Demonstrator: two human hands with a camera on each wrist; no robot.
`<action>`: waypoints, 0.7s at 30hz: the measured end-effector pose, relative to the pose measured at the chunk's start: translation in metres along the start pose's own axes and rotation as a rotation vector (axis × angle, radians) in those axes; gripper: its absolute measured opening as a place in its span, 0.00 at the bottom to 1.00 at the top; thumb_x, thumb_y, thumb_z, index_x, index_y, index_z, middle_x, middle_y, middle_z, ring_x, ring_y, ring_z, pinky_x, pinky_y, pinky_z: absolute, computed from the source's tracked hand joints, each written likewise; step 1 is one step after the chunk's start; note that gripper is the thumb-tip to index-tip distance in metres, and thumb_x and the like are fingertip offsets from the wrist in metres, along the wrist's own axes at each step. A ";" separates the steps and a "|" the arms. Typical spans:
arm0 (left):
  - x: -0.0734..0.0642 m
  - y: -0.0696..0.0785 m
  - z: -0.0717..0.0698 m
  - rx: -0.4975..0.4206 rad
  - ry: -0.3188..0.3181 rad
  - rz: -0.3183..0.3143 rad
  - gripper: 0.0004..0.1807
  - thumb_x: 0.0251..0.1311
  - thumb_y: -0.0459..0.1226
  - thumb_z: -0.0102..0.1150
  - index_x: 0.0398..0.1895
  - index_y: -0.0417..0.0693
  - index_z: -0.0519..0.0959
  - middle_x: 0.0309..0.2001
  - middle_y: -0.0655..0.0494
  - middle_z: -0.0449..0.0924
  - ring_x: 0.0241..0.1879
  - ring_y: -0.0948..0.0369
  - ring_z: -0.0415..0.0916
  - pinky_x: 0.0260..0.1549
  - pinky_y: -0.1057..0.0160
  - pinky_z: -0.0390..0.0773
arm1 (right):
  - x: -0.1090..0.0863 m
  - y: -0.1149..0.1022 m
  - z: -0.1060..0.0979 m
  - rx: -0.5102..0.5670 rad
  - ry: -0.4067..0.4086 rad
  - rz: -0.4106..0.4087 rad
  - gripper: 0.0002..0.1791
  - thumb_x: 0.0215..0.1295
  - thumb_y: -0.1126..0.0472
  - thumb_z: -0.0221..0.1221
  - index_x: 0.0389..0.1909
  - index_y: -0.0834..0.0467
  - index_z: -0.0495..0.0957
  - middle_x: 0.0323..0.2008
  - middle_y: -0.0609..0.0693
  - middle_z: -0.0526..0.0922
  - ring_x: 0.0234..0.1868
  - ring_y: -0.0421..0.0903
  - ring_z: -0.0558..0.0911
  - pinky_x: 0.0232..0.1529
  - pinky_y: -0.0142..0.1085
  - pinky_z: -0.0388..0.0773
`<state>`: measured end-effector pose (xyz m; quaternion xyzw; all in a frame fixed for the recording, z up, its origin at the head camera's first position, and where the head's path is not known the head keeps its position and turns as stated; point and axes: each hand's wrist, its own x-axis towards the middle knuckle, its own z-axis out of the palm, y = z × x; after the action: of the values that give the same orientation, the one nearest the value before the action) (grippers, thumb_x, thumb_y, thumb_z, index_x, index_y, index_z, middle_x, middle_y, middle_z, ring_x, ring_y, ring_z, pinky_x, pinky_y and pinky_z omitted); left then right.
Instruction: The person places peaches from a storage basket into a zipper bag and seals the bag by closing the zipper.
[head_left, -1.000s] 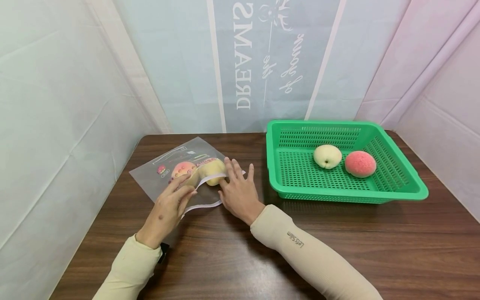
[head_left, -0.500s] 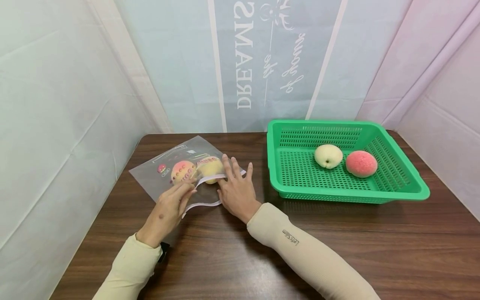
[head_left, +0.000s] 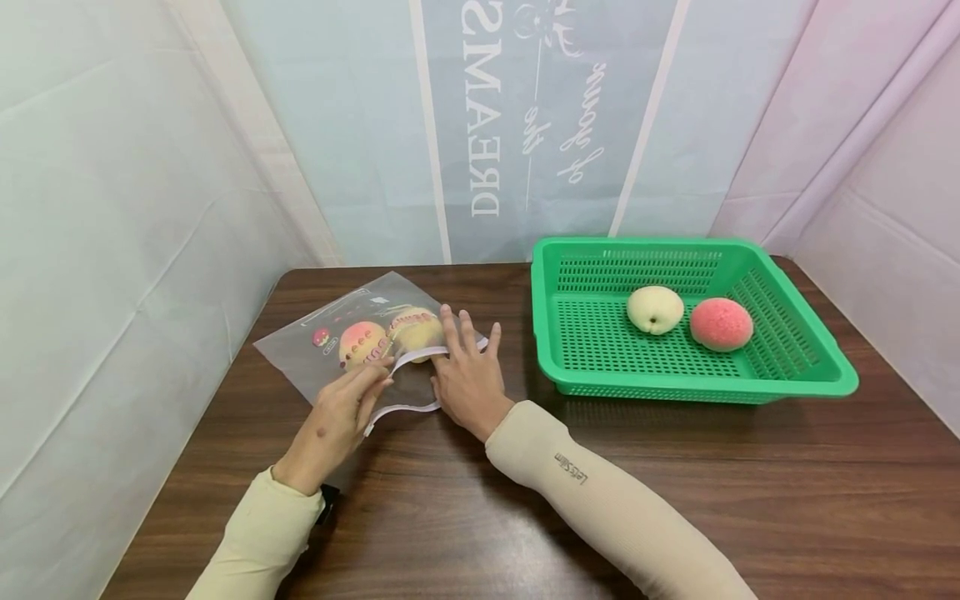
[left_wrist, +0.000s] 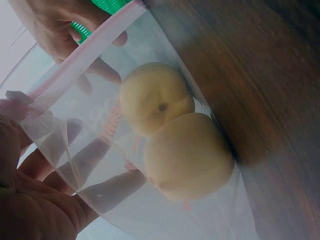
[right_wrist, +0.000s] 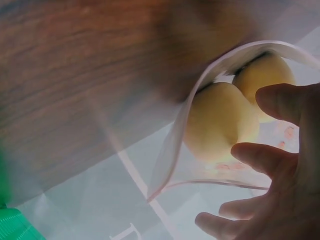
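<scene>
A clear zip bag (head_left: 296, 333) with a white zip edge and pink print lies on the table, its mouth gaping toward me. Inside are two peach-like fruits, one pink and yellow (head_left: 360, 337), the other yellow (head_left: 417, 332). With thumb and fingers my left hand (head_left: 333, 425) grips the bag's mouth edge on the left; the left wrist view shows several of its fingers behind the film. My right hand (head_left: 471, 379), fingers spread and straight, rests at the mouth's right side. In the right wrist view its thumb (right_wrist: 280, 102) overlaps the opening.
A green slotted basket (head_left: 693, 392) stands on the right of the brown wooden table (head_left: 465, 517). It holds a cream fruit (head_left: 655, 310) and a red fuzzy fruit (head_left: 722, 324). Pale fabric walls (head_left: 112, 250) enclose the left, back and right sides.
The fruits have slid slightly deeper into the bag, away from its mouth. My right hand and forearm have shifted a little left and away from me. My left hand stays nearly still.
</scene>
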<state>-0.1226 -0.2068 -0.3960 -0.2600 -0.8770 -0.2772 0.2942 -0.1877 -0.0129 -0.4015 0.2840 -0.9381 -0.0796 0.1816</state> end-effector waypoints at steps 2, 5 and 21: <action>0.000 0.000 0.001 0.007 0.002 0.004 0.09 0.60 0.25 0.64 0.42 0.41 0.80 0.51 0.45 0.84 0.50 0.50 0.82 0.51 0.63 0.77 | -0.003 0.001 -0.004 0.004 -0.006 0.000 0.25 0.69 0.41 0.57 0.61 0.48 0.80 0.77 0.62 0.51 0.75 0.61 0.56 0.62 0.68 0.62; -0.001 -0.001 0.002 0.010 0.006 0.012 0.05 0.65 0.28 0.62 0.42 0.40 0.80 0.50 0.45 0.84 0.49 0.50 0.82 0.50 0.63 0.77 | -0.008 0.003 -0.014 0.014 -0.006 -0.008 0.24 0.69 0.41 0.57 0.59 0.49 0.81 0.76 0.63 0.53 0.75 0.61 0.56 0.64 0.66 0.62; 0.000 0.001 0.002 0.079 0.019 0.030 0.04 0.73 0.32 0.53 0.41 0.37 0.75 0.40 0.48 0.81 0.38 0.54 0.81 0.36 0.55 0.81 | -0.050 0.063 -0.082 0.428 0.482 -0.151 0.13 0.64 0.57 0.63 0.41 0.63 0.84 0.61 0.72 0.73 0.66 0.67 0.69 0.69 0.53 0.62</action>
<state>-0.1232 -0.2051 -0.3970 -0.2584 -0.8805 -0.2403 0.3166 -0.1488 0.0635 -0.3251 0.3950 -0.8399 0.1755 0.3281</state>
